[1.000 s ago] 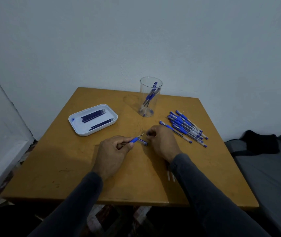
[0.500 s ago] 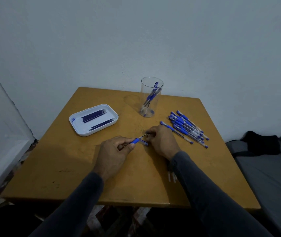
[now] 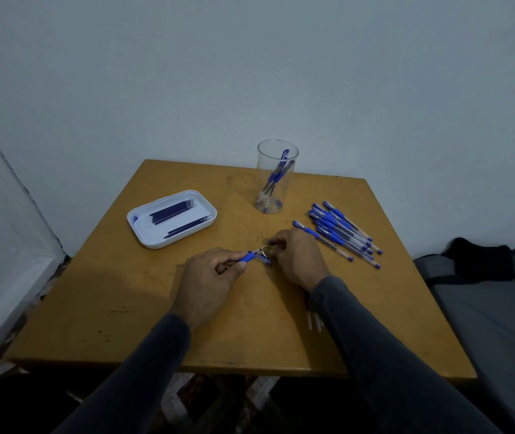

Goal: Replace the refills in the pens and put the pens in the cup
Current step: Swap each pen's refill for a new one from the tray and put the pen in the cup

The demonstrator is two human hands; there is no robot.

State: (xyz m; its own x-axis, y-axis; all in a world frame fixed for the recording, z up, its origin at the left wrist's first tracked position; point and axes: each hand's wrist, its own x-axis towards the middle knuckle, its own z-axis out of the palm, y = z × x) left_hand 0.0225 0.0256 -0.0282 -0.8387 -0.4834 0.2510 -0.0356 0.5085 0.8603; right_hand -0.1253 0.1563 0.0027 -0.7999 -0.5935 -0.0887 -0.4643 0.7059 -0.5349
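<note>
Pen: blue-gripped pen (image 3: 247, 257) held over the middle of the table (image 3: 143, 296), its tip toward the right hand.
Left hand: left hand (image 3: 209, 277) curled round the pen's barrel.
Right hand: right hand (image 3: 300, 256) pinching at the pen's tip; what it pinches is too small to tell.
Cap: blue cap (image 3: 265, 260) lying just under the tip.
Cup: clear cup (image 3: 273, 177) at the far edge, pens leaning inside.
Loose pens: pile of pens (image 3: 340, 233) right of the hands.
Refills: dark refills (image 3: 171, 211) in a white tray (image 3: 153, 239), far left.
Writing: a small blue mark on the tray, unreadable.
</note>
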